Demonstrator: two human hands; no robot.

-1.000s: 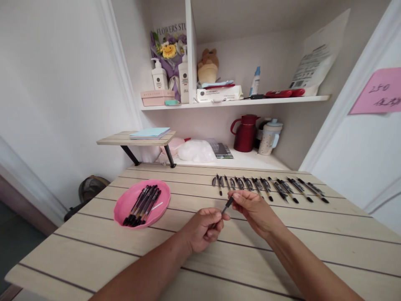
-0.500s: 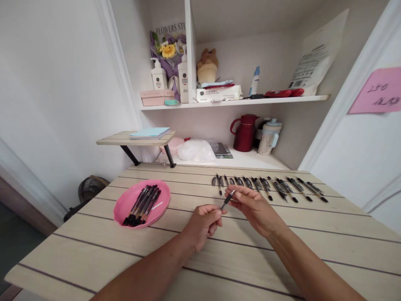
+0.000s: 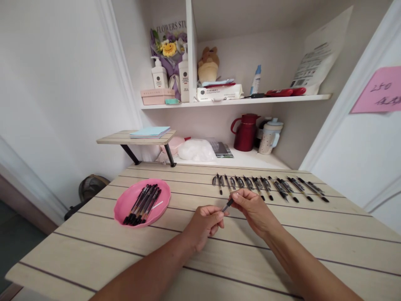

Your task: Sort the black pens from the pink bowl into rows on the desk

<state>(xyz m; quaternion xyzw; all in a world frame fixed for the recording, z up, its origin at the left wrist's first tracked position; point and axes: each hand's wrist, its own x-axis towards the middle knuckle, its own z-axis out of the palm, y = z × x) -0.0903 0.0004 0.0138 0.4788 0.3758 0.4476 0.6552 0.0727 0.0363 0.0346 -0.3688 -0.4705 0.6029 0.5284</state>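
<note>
Both hands meet over the middle of the wooden table (image 3: pixel 94 255) on one black pen (image 3: pixel 227 205). My left hand (image 3: pixel 203 225) pinches the pen's near end, fingers curled. My right hand (image 3: pixel 253 209) pinches the far, dark end between thumb and fingertips. Just beyond them a row of black pens and caps (image 3: pixel 269 186) lies side by side on the table. A pink dish (image 3: pixel 123 202) at the left holds several more black pens (image 3: pixel 143 205).
A small wooden riser (image 3: pixel 134 140) with a blue notebook stands at the table's back left. Behind are a lower shelf with a red jug (image 3: pixel 246 132) and a cup, and an upper shelf (image 3: pixel 234 101) with bottles and boxes. A door with a pink note (image 3: pixel 377 90) is at right.
The right hand's fingers, spread half a second ago, have closed again on the pen's far end. Both hands stay in nearly the same spot.
</note>
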